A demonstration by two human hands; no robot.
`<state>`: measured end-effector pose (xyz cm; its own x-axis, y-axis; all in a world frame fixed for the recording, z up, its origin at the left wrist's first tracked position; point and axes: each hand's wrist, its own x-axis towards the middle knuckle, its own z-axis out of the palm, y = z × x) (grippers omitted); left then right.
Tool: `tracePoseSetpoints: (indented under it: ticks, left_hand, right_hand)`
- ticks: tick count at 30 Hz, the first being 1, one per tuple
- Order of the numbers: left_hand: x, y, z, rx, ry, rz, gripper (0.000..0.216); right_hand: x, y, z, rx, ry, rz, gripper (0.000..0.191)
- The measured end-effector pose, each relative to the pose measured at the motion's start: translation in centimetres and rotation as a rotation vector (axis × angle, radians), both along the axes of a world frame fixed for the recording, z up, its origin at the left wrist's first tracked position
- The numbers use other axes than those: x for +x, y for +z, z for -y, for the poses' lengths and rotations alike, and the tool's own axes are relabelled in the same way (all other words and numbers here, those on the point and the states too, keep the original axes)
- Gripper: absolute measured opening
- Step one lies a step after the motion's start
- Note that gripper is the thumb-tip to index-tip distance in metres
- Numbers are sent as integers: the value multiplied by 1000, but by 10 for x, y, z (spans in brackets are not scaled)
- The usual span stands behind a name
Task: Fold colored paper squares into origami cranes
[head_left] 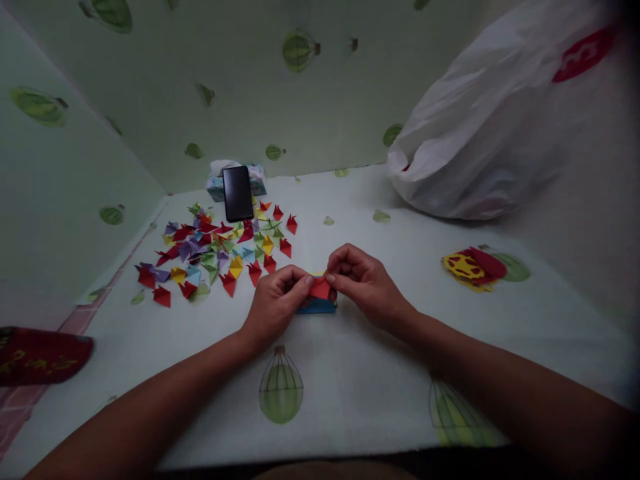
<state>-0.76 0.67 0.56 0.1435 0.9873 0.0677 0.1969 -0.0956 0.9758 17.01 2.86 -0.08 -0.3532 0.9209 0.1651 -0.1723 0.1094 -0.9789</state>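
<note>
Between both hands is a small red piece of folded paper, held just above a stack of coloured paper with blue and yellow edges showing. My left hand pinches the paper's left side between thumb and fingers. At its upper right edge, my right hand is closed with thumb and fingertips on the same paper. The fingers hide part of its folds. Left of my hands lies a spread of folded paper cranes in red, yellow, green, purple and blue.
A black phone leans on a tissue box behind the cranes. At the back right sits a white plastic bag. Yellow and red paper cut-outs lie to the right. A dark red item with gold markings is at far left.
</note>
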Motion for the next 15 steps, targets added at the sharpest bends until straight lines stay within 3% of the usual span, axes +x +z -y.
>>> tracePoseSetpoints:
  ticks: [10,15]
  left_hand:
    - [-3,1,2,493,-15,-329,17]
    - [-5,0,3,427,-28,-247,18]
  right_hand:
    - [3,8,1,20,92,172,18]
    - [3,8,3,116,43,253,19]
